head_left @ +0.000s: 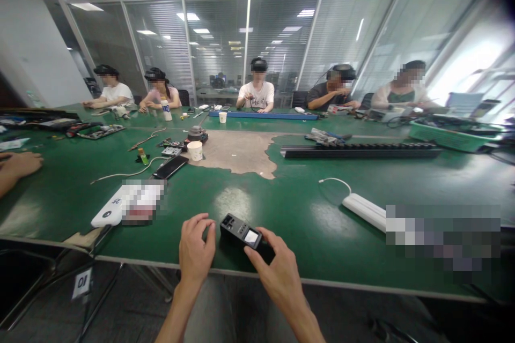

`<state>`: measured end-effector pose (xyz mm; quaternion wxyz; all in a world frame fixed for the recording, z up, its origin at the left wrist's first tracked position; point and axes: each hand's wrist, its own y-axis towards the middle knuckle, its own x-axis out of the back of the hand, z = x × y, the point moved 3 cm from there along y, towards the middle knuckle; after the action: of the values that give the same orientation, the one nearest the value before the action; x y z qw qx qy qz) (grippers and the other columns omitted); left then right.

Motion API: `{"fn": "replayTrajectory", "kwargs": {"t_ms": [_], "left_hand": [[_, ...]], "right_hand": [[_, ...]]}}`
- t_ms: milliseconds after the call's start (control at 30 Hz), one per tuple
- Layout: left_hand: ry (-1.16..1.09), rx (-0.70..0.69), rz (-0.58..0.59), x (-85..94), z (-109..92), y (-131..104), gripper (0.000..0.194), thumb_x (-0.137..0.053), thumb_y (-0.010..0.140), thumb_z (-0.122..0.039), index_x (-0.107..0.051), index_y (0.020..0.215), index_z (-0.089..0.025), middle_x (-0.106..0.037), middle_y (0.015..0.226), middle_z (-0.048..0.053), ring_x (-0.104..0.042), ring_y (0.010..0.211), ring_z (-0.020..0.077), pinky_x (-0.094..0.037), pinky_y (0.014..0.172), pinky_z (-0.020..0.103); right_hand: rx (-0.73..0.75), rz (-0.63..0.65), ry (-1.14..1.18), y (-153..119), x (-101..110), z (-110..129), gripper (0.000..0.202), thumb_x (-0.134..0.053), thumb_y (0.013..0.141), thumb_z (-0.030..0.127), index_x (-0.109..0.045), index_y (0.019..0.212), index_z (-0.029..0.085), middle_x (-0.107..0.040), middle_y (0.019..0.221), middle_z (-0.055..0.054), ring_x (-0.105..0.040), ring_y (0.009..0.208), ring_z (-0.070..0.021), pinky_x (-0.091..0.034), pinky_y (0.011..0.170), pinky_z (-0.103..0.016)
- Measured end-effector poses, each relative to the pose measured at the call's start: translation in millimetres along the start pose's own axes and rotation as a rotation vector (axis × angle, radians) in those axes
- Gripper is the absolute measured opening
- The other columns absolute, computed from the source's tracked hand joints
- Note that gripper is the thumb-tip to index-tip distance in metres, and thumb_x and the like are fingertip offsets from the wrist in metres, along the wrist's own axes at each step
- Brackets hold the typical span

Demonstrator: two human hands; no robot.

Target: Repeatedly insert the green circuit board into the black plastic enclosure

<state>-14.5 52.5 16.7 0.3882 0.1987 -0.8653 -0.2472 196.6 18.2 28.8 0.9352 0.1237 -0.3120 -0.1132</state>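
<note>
Fingers (254, 257) of a person's right hand (279, 265) pinch the screen end of a black box-shaped device (240, 230), thumb along the near side and index finger at the far corner; the left hand (197, 246), loosely curled with its thumb and fingers parted, holds nothing, just beside the socketed end and seemingly clear of it; the device sits between the two hands near the front edge of the green worktop (281, 198), though whether it lies flat or is slightly raised cannot be told; its casing looks stiff, probably light and rather smooth, the small display likely its most fragile part, so the long sides offer the surest hold; both forearms reach up from the near edge, the right wrist angled inward, the left hand more upright; farther out, a paper cup (196, 151) stands behind a black smartphone (171, 167) to the left, a white bar with a short cable (366, 211) lies to the right; across the worktop, co-workers (257, 94) sit in headgear.
</note>
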Motion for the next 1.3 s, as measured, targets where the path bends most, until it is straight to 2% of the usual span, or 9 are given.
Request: {"fn": "replayTrajectory", "kwargs": {"t_ms": [200, 300, 400, 533, 733, 867, 967, 1133, 1300], "left_hand": [[-0.002, -0.004, 0.007, 1.0, 0, 0, 0.019, -0.053, 0.091, -0.031, -0.070, 0.090, -0.023, -0.065, 0.109, 0.007, -0.057, 0.105, 0.0251, -0.046, 0.093, 0.042], [-0.011, -0.011, 0.006, 0.9, -1, 0, 0.018, -0.053, 0.091, -0.031, -0.070, 0.090, -0.023, -0.065, 0.109, 0.007, -0.057, 0.105, 0.0250, -0.046, 0.093, 0.042], [-0.015, -0.009, -0.003, 0.7, 0, 0, 0.018, -0.053, 0.091, -0.030, -0.070, 0.089, -0.023, -0.065, 0.108, 0.007, -0.057, 0.104, 0.0250, -0.046, 0.093, 0.042], [-0.010, 0.003, -0.001, 0.6, 0, 0, 0.017, -0.054, 0.091, -0.029, -0.069, 0.090, -0.023, -0.065, 0.109, 0.007, -0.057, 0.105, 0.0247, -0.045, 0.093, 0.042], [-0.007, 0.005, 0.006, 0.9, -1, 0, 0.017, -0.053, 0.091, -0.029, -0.069, 0.090, -0.023, -0.065, 0.108, 0.007, -0.056, 0.105, 0.0249, -0.045, 0.094, 0.043], [-0.010, 0.003, 0.008, 0.7, -2, 0, 0.017, -0.054, 0.091, -0.030, -0.069, 0.090, -0.023, -0.065, 0.108, 0.007, -0.056, 0.106, 0.0249, -0.045, 0.095, 0.043], [-0.014, 0.002, 0.003, 1.0, -2, 0, 0.018, -0.053, 0.091, -0.030, -0.070, 0.090, -0.023, -0.065, 0.108, 0.007, -0.057, 0.106, 0.0253, -0.045, 0.094, 0.043], [-0.015, 0.005, 0.005, 1.2, -2, 1, 0.018, -0.053, 0.091, -0.030, -0.070, 0.090, -0.024, -0.066, 0.108, 0.007, -0.057, 0.106, 0.0251, -0.046, 0.094, 0.043], [-0.010, 0.001, -0.007, 1.1, -3, 1, 0.018, -0.053, 0.090, -0.029, -0.070, 0.089, -0.024, -0.066, 0.107, 0.007, -0.058, 0.105, 0.0254, -0.046, 0.093, 0.043]], "right_hand": [[-0.038, -0.039, 0.203, 15, 14, 15, 0.042, -0.065, 0.081, 0.043, -0.064, 0.116, 0.021, -0.070, 0.112, -0.008, -0.065, 0.104, -0.0249, -0.050, 0.094, -0.040], [-0.041, -0.100, 0.254, 30, 20, 12, 0.046, -0.065, 0.080, 0.046, -0.064, 0.118, 0.020, -0.070, 0.112, -0.009, -0.066, 0.101, -0.0249, -0.051, 0.092, -0.040], [-0.028, -0.144, 0.196, 42, 17, -3, 0.050, -0.064, 0.079, 0.047, -0.064, 0.120, 0.019, -0.070, 0.111, -0.010, -0.066, 0.100, -0.0256, -0.050, 0.093, -0.042], [-0.036, -0.117, 0.072, 46, 7, -25, 0.052, -0.062, 0.080, 0.050, -0.063, 0.122, 0.019, -0.070, 0.110, -0.011, -0.065, 0.103, -0.0264, -0.049, 0.094, -0.044], [-0.017, -0.067, -0.042, 45, 0, -34, 0.052, -0.059, 0.083, 0.049, -0.062, 0.124, 0.016, -0.067, 0.118, -0.013, -0.061, 0.112, -0.0277, -0.046, 0.098, -0.045], [0.001, -0.068, -0.103, 43, -4, -39, 0.063, -0.060, 0.083, 0.042, -0.051, 0.136, 0.010, -0.062, 0.127, -0.017, -0.056, 0.119, -0.0290, -0.042, 0.103, -0.047], [0.023, -0.073, -0.129, 40, -7, -44, 0.070, -0.062, 0.082, 0.038, -0.043, 0.142, 0.009, -0.060, 0.130, -0.017, -0.054, 0.122, -0.0290, -0.041, 0.106, -0.047], [0.041, -0.091, -0.134, 37, -6, -44, 0.061, -0.057, 0.085, 0.038, -0.047, 0.139, 0.011, -0.061, 0.126, -0.016, -0.055, 0.119, -0.0277, -0.043, 0.103, -0.046], [0.055, -0.091, -0.095, 38, -2, -38, 0.045, -0.058, 0.083, 0.037, -0.061, 0.123, 0.018, -0.066, 0.117, -0.012, -0.059, 0.113, -0.0275, -0.045, 0.099, -0.047]]}}
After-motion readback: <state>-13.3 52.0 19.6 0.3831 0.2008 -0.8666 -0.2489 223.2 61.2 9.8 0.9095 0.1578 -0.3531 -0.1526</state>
